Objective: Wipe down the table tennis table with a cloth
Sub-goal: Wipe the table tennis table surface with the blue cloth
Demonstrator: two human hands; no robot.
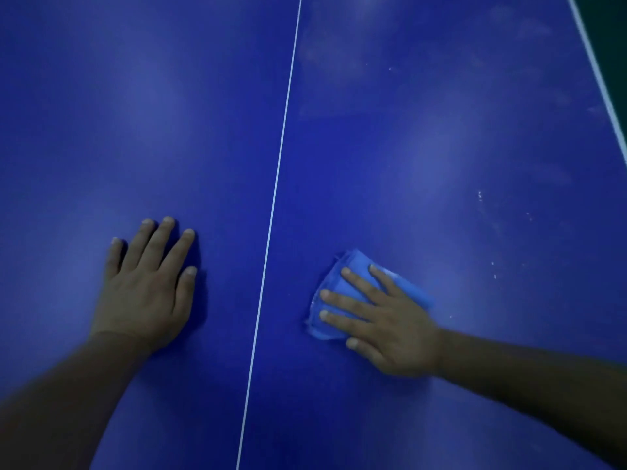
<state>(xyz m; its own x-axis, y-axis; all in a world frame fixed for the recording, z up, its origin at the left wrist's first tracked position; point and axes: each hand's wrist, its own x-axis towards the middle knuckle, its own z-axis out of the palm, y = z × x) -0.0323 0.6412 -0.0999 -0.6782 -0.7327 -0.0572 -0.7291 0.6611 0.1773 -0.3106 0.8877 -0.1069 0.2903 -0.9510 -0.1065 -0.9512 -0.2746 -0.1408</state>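
The blue table tennis table [424, 147] fills the view, split by a thin white centre line [276, 184]. A folded blue cloth [353, 276] lies on the right half, just right of that line. My right hand [383, 320] presses flat on the cloth with straight, spread fingers pointing left; part of the cloth is hidden under the palm. My left hand [149, 290] rests flat on the left half with its fingers straight and holds nothing.
Small white specks [480, 196] and dull smudges mark the right half of the table. A white border line [597, 72] runs along the table's right edge, with dark green floor [610, 15] beyond it at the top right.
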